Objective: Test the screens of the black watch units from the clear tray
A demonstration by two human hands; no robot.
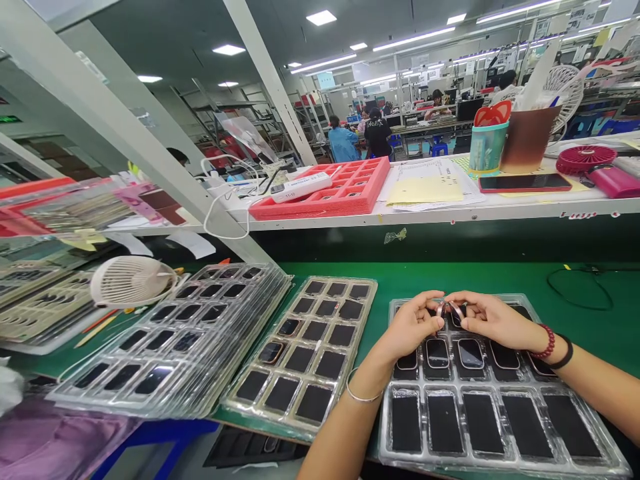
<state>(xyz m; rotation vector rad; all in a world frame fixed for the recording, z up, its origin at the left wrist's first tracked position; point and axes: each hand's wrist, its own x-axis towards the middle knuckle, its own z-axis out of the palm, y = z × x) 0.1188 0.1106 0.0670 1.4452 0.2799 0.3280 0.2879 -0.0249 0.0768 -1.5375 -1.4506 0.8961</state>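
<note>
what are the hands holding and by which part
The left hand pinches one small rounded piece, the right hand another, both seemingly by the edges.

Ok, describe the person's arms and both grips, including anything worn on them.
The left grip and right grip are ungloved, and no sleeves show. The left arm wears a thin, silver-coloured bangle. The right arm wears a dark red beaded bracelet and, on its elbow side, a black band.
</note>
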